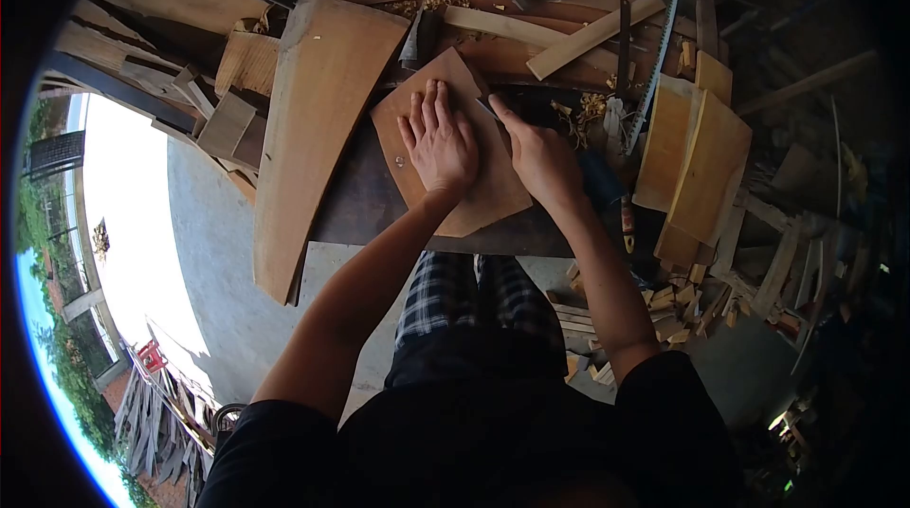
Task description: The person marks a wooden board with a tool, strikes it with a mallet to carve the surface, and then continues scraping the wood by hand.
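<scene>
A flat brown template-shaped board [493, 188] lies on the dark workbench [360, 205]. My left hand [438, 140] rests flat on it, fingers stretched out and close together. My right hand [538, 155] sits at the board's right edge, fingers closed around a small thin tool, seemingly a pencil or marker, whose tip touches the board near its upper right edge. The tool is mostly hidden by the hand.
A long curved plank [318, 119] leans left of the board. Wood offcuts and strips [588, 34] crowd the back of the bench. A hand saw [656, 63] and stacked curved pieces [697, 162] lie to the right. Scraps [682, 304] cover the floor.
</scene>
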